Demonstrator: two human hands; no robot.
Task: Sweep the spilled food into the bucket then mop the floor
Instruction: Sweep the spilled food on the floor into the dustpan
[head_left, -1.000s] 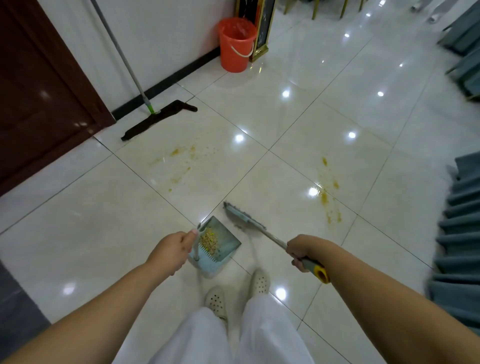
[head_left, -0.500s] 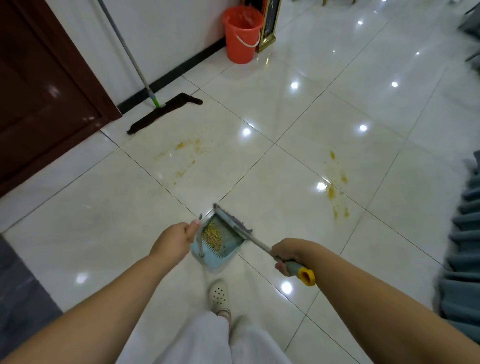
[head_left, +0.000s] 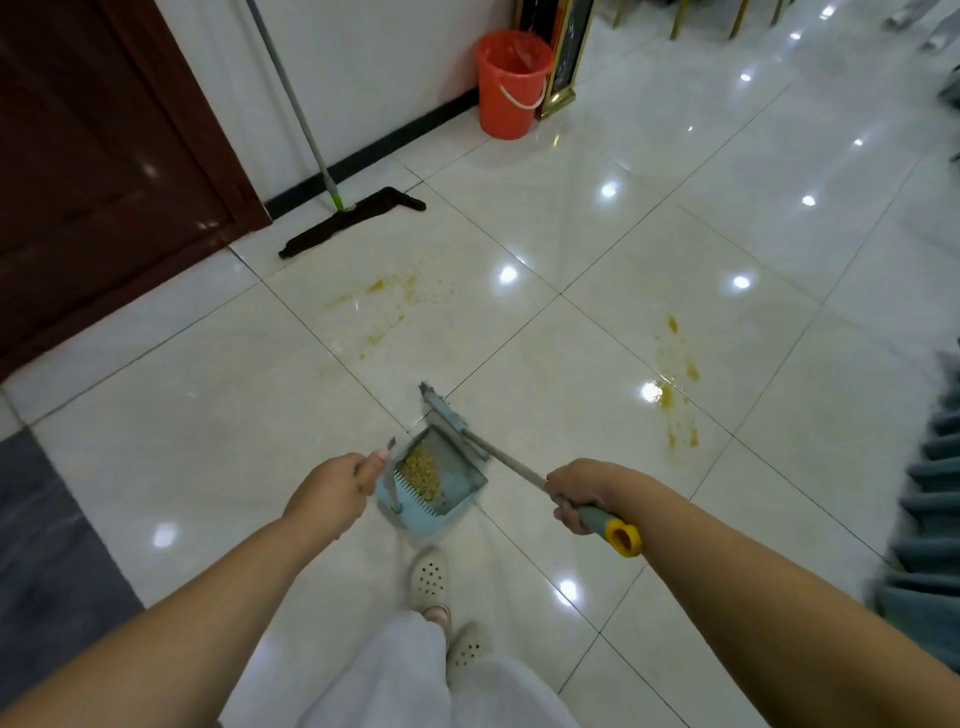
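**Dustpan loaded, stains on the tiles**

The left hand (head_left: 332, 486) grips the dustpan (head_left: 434, 488) handle — yellow food (head_left: 422, 467) lies inside. The right hand (head_left: 576, 493) is closed around the broom (head_left: 452, 418), its head at the pan's mouth. The orange bucket (head_left: 511, 85) stands by the wall, well apart; the mop (head_left: 353, 221) rests nearby.

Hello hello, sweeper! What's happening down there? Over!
Left hand grips pale blue plastic dustpan holding yellow food bits. Right hand grips grey broom, head at pan's mouth. Orange plastic bucket by wall; yellow smears left on tiles.
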